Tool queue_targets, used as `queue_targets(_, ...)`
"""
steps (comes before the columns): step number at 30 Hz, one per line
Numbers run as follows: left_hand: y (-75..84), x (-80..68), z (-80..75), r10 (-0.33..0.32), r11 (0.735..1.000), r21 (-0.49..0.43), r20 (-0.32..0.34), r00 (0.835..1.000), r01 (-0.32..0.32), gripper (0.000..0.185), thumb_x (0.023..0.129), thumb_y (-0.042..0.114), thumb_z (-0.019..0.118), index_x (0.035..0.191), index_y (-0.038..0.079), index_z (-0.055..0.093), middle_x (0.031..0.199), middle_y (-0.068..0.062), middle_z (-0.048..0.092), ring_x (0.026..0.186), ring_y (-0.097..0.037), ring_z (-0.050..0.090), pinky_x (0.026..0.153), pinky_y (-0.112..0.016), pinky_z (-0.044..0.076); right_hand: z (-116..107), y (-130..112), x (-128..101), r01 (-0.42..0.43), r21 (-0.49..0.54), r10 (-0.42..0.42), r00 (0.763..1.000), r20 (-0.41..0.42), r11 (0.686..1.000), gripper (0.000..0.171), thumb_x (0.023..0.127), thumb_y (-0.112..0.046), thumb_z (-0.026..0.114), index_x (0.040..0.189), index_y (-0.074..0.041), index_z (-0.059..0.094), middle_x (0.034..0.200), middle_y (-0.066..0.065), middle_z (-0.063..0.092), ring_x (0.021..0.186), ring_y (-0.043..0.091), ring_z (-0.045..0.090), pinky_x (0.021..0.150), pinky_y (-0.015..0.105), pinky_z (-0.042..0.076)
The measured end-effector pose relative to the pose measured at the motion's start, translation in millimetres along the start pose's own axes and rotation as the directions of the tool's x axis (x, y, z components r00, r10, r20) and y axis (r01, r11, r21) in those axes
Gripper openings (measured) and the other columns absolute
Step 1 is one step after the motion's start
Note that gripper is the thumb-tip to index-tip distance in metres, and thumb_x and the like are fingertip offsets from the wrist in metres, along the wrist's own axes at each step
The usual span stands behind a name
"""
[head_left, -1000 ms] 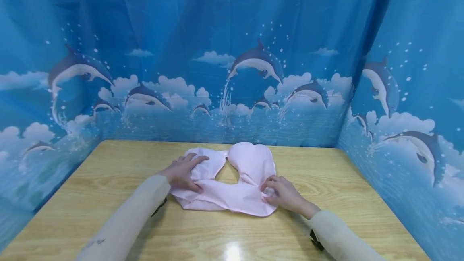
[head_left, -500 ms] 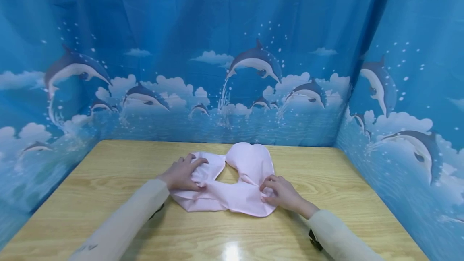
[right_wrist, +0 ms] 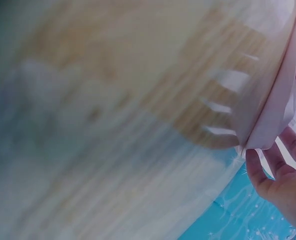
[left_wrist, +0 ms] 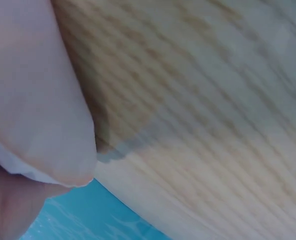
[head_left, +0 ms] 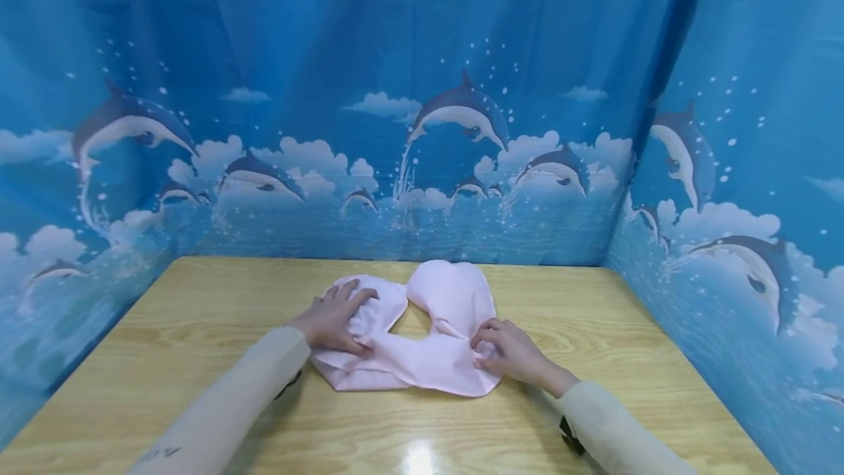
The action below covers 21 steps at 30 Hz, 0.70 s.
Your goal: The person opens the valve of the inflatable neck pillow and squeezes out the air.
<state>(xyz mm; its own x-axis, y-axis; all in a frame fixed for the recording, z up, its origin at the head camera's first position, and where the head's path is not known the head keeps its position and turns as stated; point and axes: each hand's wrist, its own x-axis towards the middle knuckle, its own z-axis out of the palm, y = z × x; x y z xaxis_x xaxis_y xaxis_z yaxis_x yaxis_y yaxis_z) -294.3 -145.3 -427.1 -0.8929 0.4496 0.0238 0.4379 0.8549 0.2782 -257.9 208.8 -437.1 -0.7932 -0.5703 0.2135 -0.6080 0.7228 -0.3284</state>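
A pale pink U-shaped neck pillow (head_left: 455, 292) lies on the wooden table, its two rounded ends at the far side and nearly meeting around a gap. Its lower left part looks flat and creased. My left hand (head_left: 336, 317) grips the left lobe, fingers spread over the top and thumb near the inner fold, with wrinkled fabric between them. At the right edge my right hand (head_left: 514, 352) pinches the fabric between thumb and curled fingers. In the left wrist view the pillow's side (left_wrist: 38, 90) hides most of the hand. The right wrist view shows fingers (right_wrist: 257, 175) behind a hanging fabric edge.
The wood-grain table (head_left: 231, 306) extends around the pillow on all sides. A blue curtain (head_left: 316, 94) printed with dolphins and clouds stands along its back edge, and another stretch closes off the right side. Light glares on the table near the front.
My left fingers and thumb have shifted slightly on the left lobe, and the fabric there has bunched and settled. The right hand keeps its pinch in place. The head view has drifted a little.
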Motion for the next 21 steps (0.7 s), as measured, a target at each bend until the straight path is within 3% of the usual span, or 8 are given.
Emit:
queue_targets(3,0.9,1.5,-1.4,-0.026,1.0,-0.005,0.025,0.999,0.026,0.104,0.048,0.081,0.064,0.135,0.035,0.031,0.144,-0.011,0.03,0.13,-0.041,0.03,0.094,-0.067,0.03,0.1,-0.3,0.2,-0.001,0.002,0.001,1.0,-0.003,1.0,0.014,0.076,-0.027,0.072,0.087,-0.023,0.064,0.098,-0.003,0.058,0.087,0.015,0.049,0.075,0.031,0.042)
queue_targets(9,1.4,1.2,1.6,-0.011,1.0,-0.013,-0.03,0.999,0.011,0.102,0.05,0.079,0.064,0.135,0.031,0.034,0.137,-0.01,0.039,0.121,-0.039,0.04,0.089,-0.063,0.035,0.4,1.9,0.2,0.005,-0.003,-0.005,1.0,-0.004,1.0,0.015,0.076,-0.028,0.072,0.087,-0.023,0.064,0.098,-0.004,0.058,0.086,0.015,0.049,0.074,0.031,0.042)
queue_targets(21,3.9,0.9,6.4,-0.043,0.999,-0.001,-0.047,0.998,0.043,0.083,0.058,0.071,0.067,0.129,0.037,0.041,0.13,-0.013,0.04,0.111,-0.038,0.044,0.082,-0.056,0.04,0.8,2.0,0.6,0.002,-0.005,-0.002,1.0,-0.008,1.0,0.016,0.075,-0.028,0.073,0.086,-0.022,0.064,0.097,-0.004,0.058,0.086,0.015,0.05,0.075,0.031,0.042)
